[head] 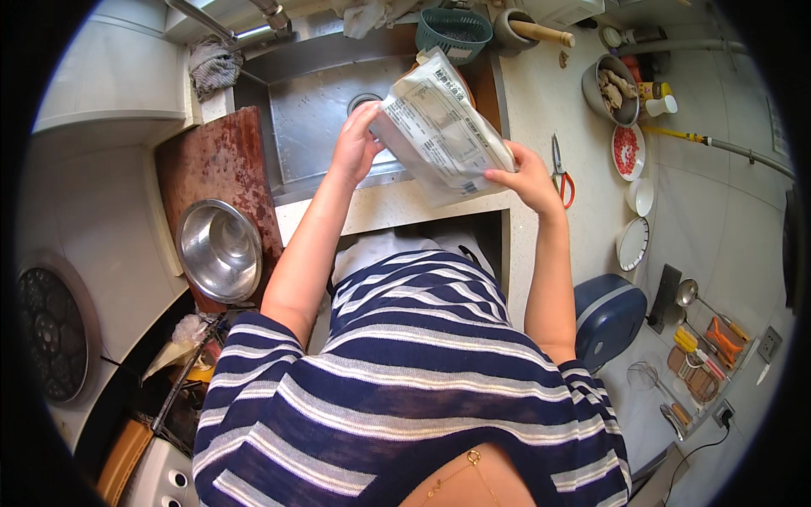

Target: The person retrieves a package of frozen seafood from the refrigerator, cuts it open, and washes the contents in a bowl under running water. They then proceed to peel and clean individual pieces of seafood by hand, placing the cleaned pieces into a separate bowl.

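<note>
A flat, pale plastic food packet (443,127) bearing printed writing is held up between both hands, above the front edge of the sink. My left hand (360,144) grips its left side. On its lower right corner, the thumb of my right hand (532,174) presses on the printed face while the fingers go behind. Below and beyond the packet lies the stainless steel sink (310,120), its drain (364,101) partly covered by my left hand. What the packet contains cannot be seen.
Left of the sink, a steel bowl (220,251) stands on a stained wooden cutting board (215,152). Red-handled scissors (561,174) lie on the right counter. Further right are a steel pot (592,95) with food pieces and a plate (640,158) of chopped red food. A green basket (431,47) and a mortar (510,44) stand behind.
</note>
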A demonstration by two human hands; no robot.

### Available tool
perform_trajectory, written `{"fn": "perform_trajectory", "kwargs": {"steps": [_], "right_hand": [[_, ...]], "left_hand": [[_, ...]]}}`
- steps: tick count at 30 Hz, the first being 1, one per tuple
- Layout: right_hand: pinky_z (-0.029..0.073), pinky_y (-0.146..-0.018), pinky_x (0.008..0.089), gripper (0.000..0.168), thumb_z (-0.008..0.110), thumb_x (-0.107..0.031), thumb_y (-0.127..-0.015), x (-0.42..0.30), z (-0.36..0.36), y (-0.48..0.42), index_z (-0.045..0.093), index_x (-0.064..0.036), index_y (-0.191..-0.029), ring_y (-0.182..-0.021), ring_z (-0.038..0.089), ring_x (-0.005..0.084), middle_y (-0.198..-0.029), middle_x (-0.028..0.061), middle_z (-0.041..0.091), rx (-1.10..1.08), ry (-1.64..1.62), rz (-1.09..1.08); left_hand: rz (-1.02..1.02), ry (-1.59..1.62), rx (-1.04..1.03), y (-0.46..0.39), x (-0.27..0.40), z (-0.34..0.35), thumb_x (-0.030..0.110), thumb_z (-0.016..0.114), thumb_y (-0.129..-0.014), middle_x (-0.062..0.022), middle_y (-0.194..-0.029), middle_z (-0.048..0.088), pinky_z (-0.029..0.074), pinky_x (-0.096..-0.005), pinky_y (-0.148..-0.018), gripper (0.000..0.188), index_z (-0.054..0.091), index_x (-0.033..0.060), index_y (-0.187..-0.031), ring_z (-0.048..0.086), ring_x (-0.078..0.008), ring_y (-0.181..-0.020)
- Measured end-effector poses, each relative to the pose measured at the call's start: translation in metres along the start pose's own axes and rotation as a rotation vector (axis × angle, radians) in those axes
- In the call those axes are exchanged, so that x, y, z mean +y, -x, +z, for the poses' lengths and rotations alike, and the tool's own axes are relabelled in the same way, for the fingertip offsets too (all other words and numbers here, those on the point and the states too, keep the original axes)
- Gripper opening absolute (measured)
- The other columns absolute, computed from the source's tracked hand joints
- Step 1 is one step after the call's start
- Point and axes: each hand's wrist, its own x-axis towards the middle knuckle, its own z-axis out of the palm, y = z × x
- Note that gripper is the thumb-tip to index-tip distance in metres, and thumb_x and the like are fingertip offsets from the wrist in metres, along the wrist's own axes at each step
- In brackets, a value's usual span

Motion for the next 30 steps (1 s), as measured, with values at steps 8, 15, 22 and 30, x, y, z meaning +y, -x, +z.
{"fn": "perform_trajectory", "kwargs": {"steps": [8, 15, 22, 30], "right_hand": [[0.049, -0.085, 0.0285, 0.046, 0.079, -0.01, -0.079, -0.048, -0.05, 0.021, 0.065, 0.003, -0.121, -0.095, 0.061, 0.0134, -0.102, 0.0061, 0.069, 0.096, 0.064, -0.042], [0.049, -0.085, 0.0281, 0.041, 0.077, -0.01, -0.081, -0.04, -0.056, 0.01, 0.067, 0.003, -0.118, -0.095, 0.061, 0.0132, -0.103, 0.0055, 0.069, 0.08, 0.054, -0.095], [0.05, -0.08, 0.0274, 0.039, 0.078, -0.01, -0.081, -0.023, -0.038, 0.006, 0.068, 0.0, -0.118, -0.092, 0.063, 0.0127, -0.102, 0.0039, 0.07, 0.04, 0.08, -0.128], [0.044, -0.06, 0.0215, 0.037, 0.08, -0.022, -0.082, 0.001, -0.045, -0.001, 0.071, -0.005, -0.113, -0.074, 0.059, 0.0059, -0.09, -0.0009, 0.069, 0.206, -0.243, -0.046]], "left_hand": [[-0.027, -0.25, -0.261, -0.018, -0.01, 0.011, 0.008, 0.073, -0.087, -0.0045, -0.111, 0.068, 0.052, -0.031, -0.087, 0.04, 0.061, 0.004, -0.124, 0.064, -0.0137, -0.098], [-0.013, -0.389, -0.267, -0.008, -0.013, 0.024, 0.009, 0.073, -0.087, -0.0042, -0.117, 0.068, 0.05, -0.0291, -0.094, 0.037, 0.062, 0.0037, -0.122, 0.064, -0.0129, -0.104], [-0.1, -0.832, -0.376, 0.001, -0.019, 0.022, 0.009, 0.076, -0.08, -0.0083, -0.122, 0.066, 0.049, -0.0341, -0.096, 0.048, 0.063, 0.0011, -0.125, 0.06, -0.0181, -0.111], [-0.096, -0.471, -0.232, 0.012, -0.035, -0.004, 0.027, 0.069, -0.091, -0.0065, -0.116, 0.067, 0.05, -0.0313, -0.091, 0.043, 0.062, 0.0006, -0.124, 0.061, -0.0134, -0.104]]}}
